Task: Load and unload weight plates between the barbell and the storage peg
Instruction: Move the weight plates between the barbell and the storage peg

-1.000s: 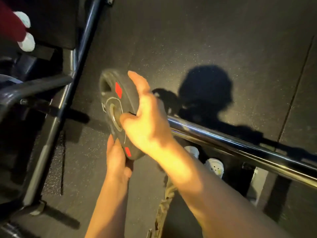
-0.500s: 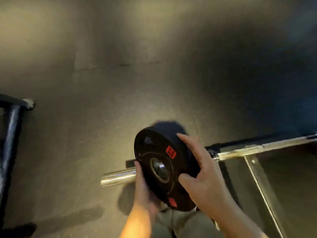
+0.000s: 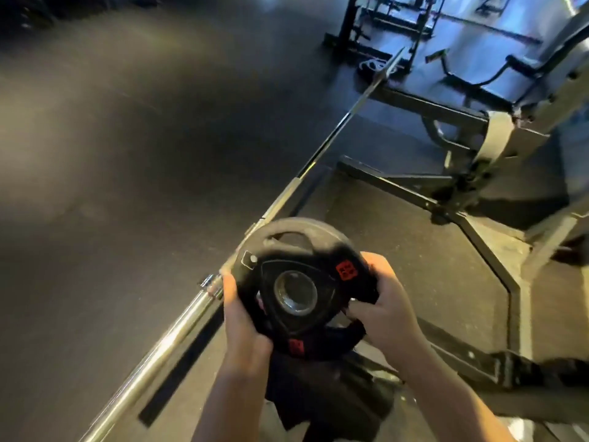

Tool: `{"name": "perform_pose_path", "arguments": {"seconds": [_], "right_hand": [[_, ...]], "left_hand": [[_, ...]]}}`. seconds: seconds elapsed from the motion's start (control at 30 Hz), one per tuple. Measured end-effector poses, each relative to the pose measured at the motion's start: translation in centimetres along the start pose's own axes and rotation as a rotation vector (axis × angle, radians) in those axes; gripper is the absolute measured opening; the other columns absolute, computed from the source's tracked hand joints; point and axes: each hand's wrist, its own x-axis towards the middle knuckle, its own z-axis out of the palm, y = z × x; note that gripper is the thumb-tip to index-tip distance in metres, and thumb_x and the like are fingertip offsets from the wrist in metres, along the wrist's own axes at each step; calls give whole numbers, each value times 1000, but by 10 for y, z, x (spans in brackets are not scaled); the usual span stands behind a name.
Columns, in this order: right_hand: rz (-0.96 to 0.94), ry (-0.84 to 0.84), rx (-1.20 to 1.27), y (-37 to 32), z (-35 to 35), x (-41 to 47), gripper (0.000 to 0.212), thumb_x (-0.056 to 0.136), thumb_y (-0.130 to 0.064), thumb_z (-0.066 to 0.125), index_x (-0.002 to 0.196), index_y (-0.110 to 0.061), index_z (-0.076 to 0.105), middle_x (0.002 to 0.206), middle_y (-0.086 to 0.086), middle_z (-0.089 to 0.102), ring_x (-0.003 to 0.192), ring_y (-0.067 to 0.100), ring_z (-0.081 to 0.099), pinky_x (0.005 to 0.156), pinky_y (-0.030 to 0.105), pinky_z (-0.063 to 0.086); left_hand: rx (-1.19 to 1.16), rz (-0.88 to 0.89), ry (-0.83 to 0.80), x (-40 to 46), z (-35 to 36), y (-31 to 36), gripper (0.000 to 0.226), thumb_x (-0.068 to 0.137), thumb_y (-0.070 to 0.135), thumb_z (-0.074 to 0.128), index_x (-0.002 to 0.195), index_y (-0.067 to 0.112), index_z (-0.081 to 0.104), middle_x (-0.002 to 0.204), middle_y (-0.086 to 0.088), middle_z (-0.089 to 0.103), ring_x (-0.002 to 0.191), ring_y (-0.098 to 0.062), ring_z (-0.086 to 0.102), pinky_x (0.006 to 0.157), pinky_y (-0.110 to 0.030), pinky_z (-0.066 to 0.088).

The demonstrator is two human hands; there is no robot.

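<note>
The weight plate (image 3: 298,290), threaded on the barbell (image 3: 153,355) sleeve a moment ago, is now gripped clear by the left hand (image 3: 243,323) and right hand (image 3: 384,309), so unloading seems done

Barbell (image 3: 165,342) btm end cut off, frame edge

Dim gym floor, lit from two sides.
Dark rubber flooring (image 3: 134,173) takes a warm glow at the left, while cool blue light falls on a metal rack frame (image 3: 497,145) and further machines (image 3: 392,23) at the upper right.
</note>
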Motion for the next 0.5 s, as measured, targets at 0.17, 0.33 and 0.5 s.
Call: {"name": "perform_pose_path", "arguments": {"seconds": [0.17, 0.33, 0.5], "right_hand": [[97, 205, 408, 23, -102, -65, 34, 70, -17, 64, 104, -15, 56, 81, 6, 68, 77, 20, 68, 66, 30, 57], [189, 700, 621, 78, -187, -125, 70, 69, -68, 71, 98, -5, 64, 101, 15, 68, 94, 27, 66, 90, 37, 53], [286, 1073, 882, 120, -247, -218, 48, 80, -58, 65, 95, -14, 74, 93, 8, 75, 90, 27, 71, 89, 42, 52]], "left_hand": [[188, 70, -229, -46, 80, -60, 43, 89, 53, 56, 85, 18, 78, 96, -2, 73, 84, -17, 69, 72, -29, 57], [613, 3, -498, -101, 142, -141, 47, 68, 68, 72, 72, 23, 57, 69, -7, 48, 61, -20, 41, 58, -31, 33], [922, -39, -763, -174, 167, -239, 28, 87, 38, 67, 84, 11, 61, 69, -5, 68, 63, -18, 64, 63, -32, 48]]}}
